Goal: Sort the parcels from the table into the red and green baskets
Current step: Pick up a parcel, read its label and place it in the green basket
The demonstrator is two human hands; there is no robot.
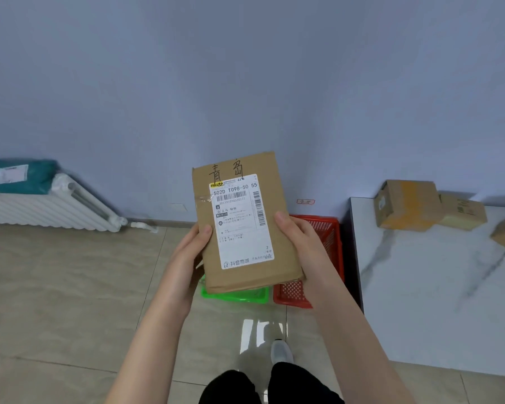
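A flat brown cardboard parcel (239, 275) with a white shipping label and handwritten characters at its top is held up in front of me. My left hand (191, 252) grips its left edge, thumb on the front. My right hand (301, 243) grips its right edge the same way. Below the parcel on the floor stand the green basket (236, 297), mostly hidden, and the red basket (325, 228) to its right. More brown parcels (405, 204) lie on the white marble table (426, 287) at the right.
A white radiator (47, 208) runs along the left wall with a teal parcel bag (18, 174) on top. The floor is beige tile. My foot in a grey shoe (281, 351) stands just before the baskets. A small red tag (305, 201) is on the wall.
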